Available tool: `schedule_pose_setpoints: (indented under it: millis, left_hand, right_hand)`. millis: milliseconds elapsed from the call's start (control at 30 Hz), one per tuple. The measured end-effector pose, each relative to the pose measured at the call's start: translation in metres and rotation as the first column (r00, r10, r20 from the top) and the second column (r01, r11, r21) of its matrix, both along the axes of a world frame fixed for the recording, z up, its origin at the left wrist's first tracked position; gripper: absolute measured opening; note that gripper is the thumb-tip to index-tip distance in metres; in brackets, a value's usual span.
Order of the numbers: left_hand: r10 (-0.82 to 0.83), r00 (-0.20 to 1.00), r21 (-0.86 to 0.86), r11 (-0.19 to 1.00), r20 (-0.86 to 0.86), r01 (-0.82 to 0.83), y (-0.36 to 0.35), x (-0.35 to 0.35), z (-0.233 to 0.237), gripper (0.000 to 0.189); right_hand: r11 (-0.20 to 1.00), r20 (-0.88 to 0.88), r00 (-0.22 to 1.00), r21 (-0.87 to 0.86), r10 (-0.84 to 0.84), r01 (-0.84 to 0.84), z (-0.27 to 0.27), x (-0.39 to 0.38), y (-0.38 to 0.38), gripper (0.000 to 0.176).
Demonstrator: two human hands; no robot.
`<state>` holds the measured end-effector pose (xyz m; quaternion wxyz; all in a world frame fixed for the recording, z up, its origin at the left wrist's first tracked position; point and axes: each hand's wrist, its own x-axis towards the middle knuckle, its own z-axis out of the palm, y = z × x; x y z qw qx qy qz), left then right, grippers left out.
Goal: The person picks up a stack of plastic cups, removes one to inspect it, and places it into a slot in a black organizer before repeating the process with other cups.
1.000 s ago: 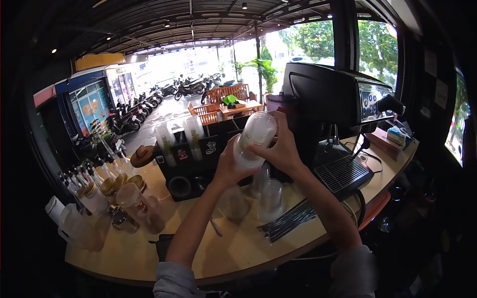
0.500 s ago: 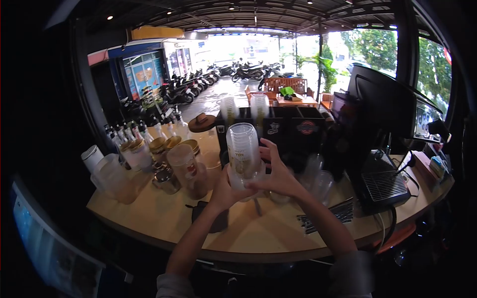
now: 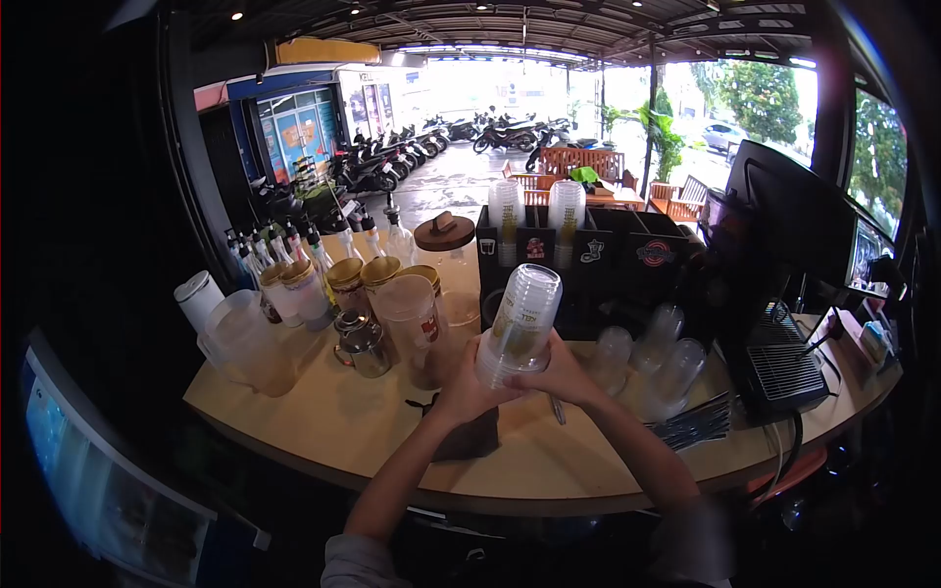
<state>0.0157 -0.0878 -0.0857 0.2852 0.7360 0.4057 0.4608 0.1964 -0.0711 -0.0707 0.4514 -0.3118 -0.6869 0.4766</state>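
A stack of clear plastic cups (image 3: 526, 318) with printed lettering is held upside down above the counter, tilted slightly to the right. My left hand (image 3: 470, 384) wraps round the lower left of the stack. From the right, my right hand (image 3: 563, 372) grips its lower rim. Behind the stack stands a black organizer (image 3: 534, 284) with two more cup stacks in it. Below my left wrist a dark cloth or pouch (image 3: 469, 438) lies on the counter (image 3: 549, 470).
Left on the counter are a clear pitcher (image 3: 250, 343), a metal pot (image 3: 363, 343), a plastic container (image 3: 412, 328), gold-lidded jars and several bottles. Clear domed pieces (image 3: 676, 377), dark packets (image 3: 694, 421) and a machine with a grate (image 3: 784, 363) stand right.
The view has shifted, and the held stack appears farther right and leans more. My right hand's fingers have moved from the stack's upper side down to its base.
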Motion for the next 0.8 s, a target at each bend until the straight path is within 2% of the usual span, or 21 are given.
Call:
schedule_pose_setpoints:
  millis: [100, 300, 367, 600, 667, 700, 767, 800]
  left_hand:
    - [-0.020, 1.000, -0.008, 1.000, -0.009, 0.020, 0.004, -0.001, -0.003, 0.092]
    - [0.015, 0.996, 0.083, 0.997, -0.084, -0.008, 0.009, -0.003, -0.007, 0.087]
    - [-0.016, 1.000, 0.049, 0.999, 0.023, 0.015, 0.010, -0.002, -0.014, 0.085]
    - [-0.097, 0.990, -0.089, 0.990, 0.098, 0.106, 0.026, -0.006, -0.040, 0.089]
    - [-0.025, 0.999, -0.077, 0.997, -0.042, 0.022, 0.030, -0.007, -0.057, 0.093]
    - [-0.026, 0.999, -0.074, 0.997, -0.042, 0.023, 0.033, -0.006, -0.060, 0.093]
    - [0.062, 0.996, -0.057, 0.996, -0.070, -0.066, 0.037, -0.002, -0.064, 0.097]
    - [0.055, 0.996, -0.057, 0.997, -0.070, -0.059, 0.038, -0.001, -0.063, 0.097]
  right_hand:
    - [0.999, 0.011, 1.000, -0.028, -0.025, 0.025, -0.004, -0.001, 0.002, 0.098]
    - [0.994, 0.027, 0.995, 0.051, -0.094, 0.093, -0.017, -0.005, 0.004, 0.094]
    - [0.990, 0.045, 0.990, 0.053, -0.132, 0.130, -0.017, -0.006, 0.000, 0.092]
    - [0.979, -0.005, 0.981, 0.068, -0.194, 0.194, -0.031, -0.008, 0.014, 0.088]
    - [0.962, -0.158, 0.952, 0.037, -0.262, 0.271, -0.019, -0.001, 0.018, 0.084]
    - [0.962, -0.159, 0.952, 0.039, -0.263, 0.272, -0.010, 0.002, 0.019, 0.084]
    - [0.934, 0.009, 0.957, 0.222, -0.290, 0.281, 0.007, 0.009, 0.019, 0.080]
    - [0.918, -0.059, 0.954, 0.261, -0.293, 0.298, 0.011, 0.008, 0.019, 0.079]
